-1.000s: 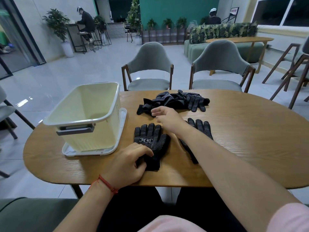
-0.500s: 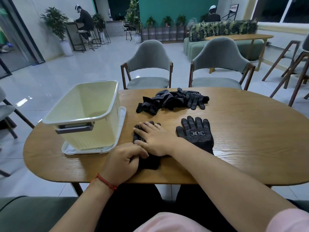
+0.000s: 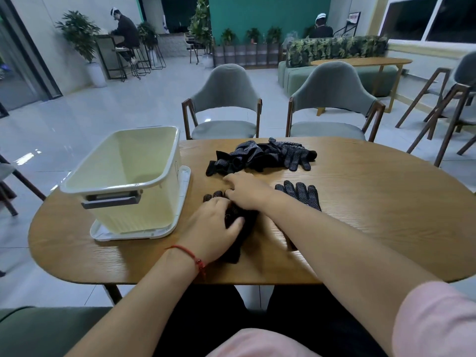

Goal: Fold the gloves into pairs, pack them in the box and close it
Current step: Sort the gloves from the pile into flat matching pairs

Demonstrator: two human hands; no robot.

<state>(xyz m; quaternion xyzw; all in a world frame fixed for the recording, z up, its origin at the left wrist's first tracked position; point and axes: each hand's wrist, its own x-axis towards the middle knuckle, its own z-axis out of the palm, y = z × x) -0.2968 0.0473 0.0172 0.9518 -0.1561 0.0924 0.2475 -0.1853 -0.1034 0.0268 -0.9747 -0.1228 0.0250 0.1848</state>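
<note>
A black dotted glove (image 3: 235,249) lies flat on the wooden table (image 3: 373,228) in front of me, mostly covered by my hands. My left hand (image 3: 213,225) rests on its palm part, thumb laid across the fabric. My right hand (image 3: 247,191) presses on the glove's finger end, where a few fingertips show. A second black glove (image 3: 301,195) lies flat just to the right, partly behind my right forearm. A loose pile of black gloves (image 3: 260,155) sits farther back. The cream box (image 3: 123,176) stands open at the left on its white lid (image 3: 184,186).
Two grey chairs (image 3: 226,104) stand at the table's far side. More chairs and a second table are at the right. Two people sit far off in the room. The near table edge runs just under my forearms.
My right hand came back from near the pile, settled on the near glove and slid toward its fingertips. My left hand moved up from the cuff onto the palm. The second glove became uncovered.
</note>
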